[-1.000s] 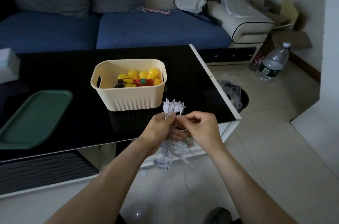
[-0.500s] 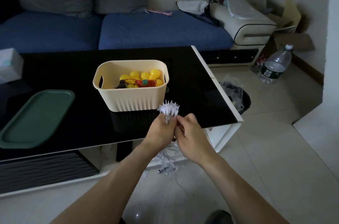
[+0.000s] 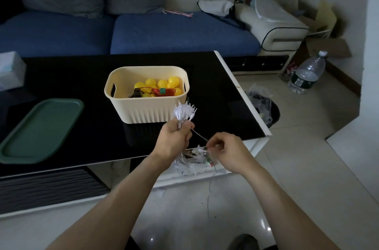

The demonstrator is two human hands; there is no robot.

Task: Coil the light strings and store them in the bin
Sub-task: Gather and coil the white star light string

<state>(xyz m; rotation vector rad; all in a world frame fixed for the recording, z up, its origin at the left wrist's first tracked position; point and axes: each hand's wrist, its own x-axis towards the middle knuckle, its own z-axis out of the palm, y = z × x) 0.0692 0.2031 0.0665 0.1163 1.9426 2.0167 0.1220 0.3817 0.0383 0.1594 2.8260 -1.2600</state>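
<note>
Right hand (image 3: 225, 151) has drawn wire away; left hand (image 3: 174, 139) grips star lights (image 3: 184, 110)

One cream bin (image 3: 146, 96) stands on one black tabletop (image 3: 82, 73), and one green tray (image 3: 39, 131) lies to its left. Inside the bin at least seven yellow balls (image 3: 150, 82) show, some hidden behind others, with one red wire coil (image 3: 164, 91) and one dark plug piece (image 3: 137, 92). One white light string (image 3: 184, 111) is held between two hands, the left hand (image 3: 174, 140) and the right hand (image 3: 227, 150). One white box (image 3: 10, 71) sits at the far left edge. On the floor to the right are one clear bottle (image 3: 307, 72) and one black waste bin (image 3: 264, 106). Two blue seat cushions (image 3: 180, 32) line the sofa behind.
</note>
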